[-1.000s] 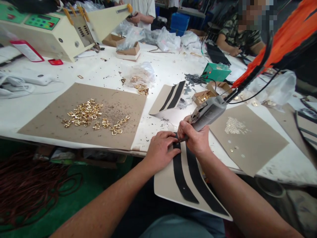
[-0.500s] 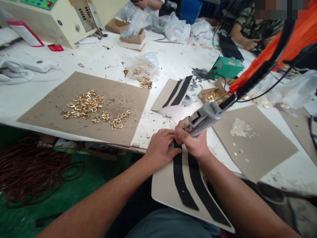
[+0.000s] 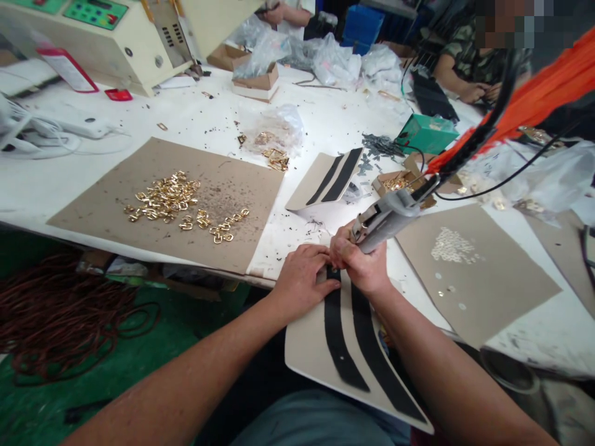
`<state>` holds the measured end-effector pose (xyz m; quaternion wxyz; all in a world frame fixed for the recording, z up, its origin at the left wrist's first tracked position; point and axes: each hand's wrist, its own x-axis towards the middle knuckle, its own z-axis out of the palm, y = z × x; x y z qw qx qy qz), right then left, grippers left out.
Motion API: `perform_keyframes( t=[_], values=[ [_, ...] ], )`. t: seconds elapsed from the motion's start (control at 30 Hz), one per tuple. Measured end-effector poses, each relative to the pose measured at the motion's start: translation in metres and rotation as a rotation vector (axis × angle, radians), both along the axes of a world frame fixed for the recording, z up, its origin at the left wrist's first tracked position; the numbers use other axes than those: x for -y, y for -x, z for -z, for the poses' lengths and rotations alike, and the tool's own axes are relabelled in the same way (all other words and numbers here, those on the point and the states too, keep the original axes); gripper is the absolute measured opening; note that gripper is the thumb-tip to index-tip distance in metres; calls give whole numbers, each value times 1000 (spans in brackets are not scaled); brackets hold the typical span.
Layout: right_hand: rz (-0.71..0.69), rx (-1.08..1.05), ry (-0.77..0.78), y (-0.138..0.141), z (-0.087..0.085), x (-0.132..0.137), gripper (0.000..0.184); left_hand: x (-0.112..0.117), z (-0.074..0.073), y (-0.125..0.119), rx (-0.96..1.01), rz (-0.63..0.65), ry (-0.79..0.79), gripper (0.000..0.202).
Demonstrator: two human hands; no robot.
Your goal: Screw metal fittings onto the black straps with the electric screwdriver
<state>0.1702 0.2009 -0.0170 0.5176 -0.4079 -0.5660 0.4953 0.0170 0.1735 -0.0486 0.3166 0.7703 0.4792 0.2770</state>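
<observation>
2 curved black strips [image 3: 335,334], bent beige panel [image 3: 302,352], grey metallic tool [image 3: 389,218]

grey tool [image 3: 389,217]: lower end hidden by right hand [image 3: 361,263]; cream machine [image 3: 132,52], orange wrap [image 3: 534,102]: cut by picture edges

Two pale boards [image 3: 307,347] each carry two black strips [image 3: 335,334]. There is one grey tool [image 3: 389,215] and one green box [image 3: 428,134].
</observation>
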Motion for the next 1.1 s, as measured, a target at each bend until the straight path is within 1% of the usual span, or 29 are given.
perform_keyframes(
  t=[0.07,0.13,0.23,0.33,0.4,0.5,0.57,0.67,0.73,0.8,0.83,0.9,0.93,1.03,1.1],
  values=[
    [-23,-18,-18,0,-2,1,34,1,-3,0,-3,-3,1,35],
    [-33,-36,-19,0,-4,-1,36,3,-4,-1,-5,-3,-10,38],
    [-47,-131,3,0,-8,-6,39,4,-5,-1,-4,-1,-46,44],
    [-46,-258,71,-1,-14,-10,33,5,-4,0,2,2,-73,41],
    [0,-299,115,-4,-17,-9,39,4,-5,0,9,3,-74,39],
    [50,-260,90,-8,-20,-5,43,4,-7,-1,14,3,-74,38],
    [27,-163,30,-8,-26,-2,43,5,-9,-1,11,1,-77,37],
    [-26,-51,-24,-8,-43,5,44,4,-11,-1,15,-3,-73,35],
    [-5,-53,7,-13,-57,9,48,4,-12,-1,20,-4,-68,34],
    [59,-126,105,-24,-67,14,53,3,-11,-1,9,-4,-69,33],
    [89,-180,169,-32,-69,17,55,3,-11,-1,-1,-2,-71,33],
    [152,-241,288,-54,-66,23,54,1,-9,-1,-20,7,-78,33],
    [188,-217,327,-67,-61,27,49,0,-8,-1,-24,12,-82,33],
    [289,-18,382,-102,-44,40,35,-4,-3,0,-25,34,-105,32],
    [329,90,408,-121,-35,49,32,-6,-1,0,-28,42,-121,31]
  ],
)
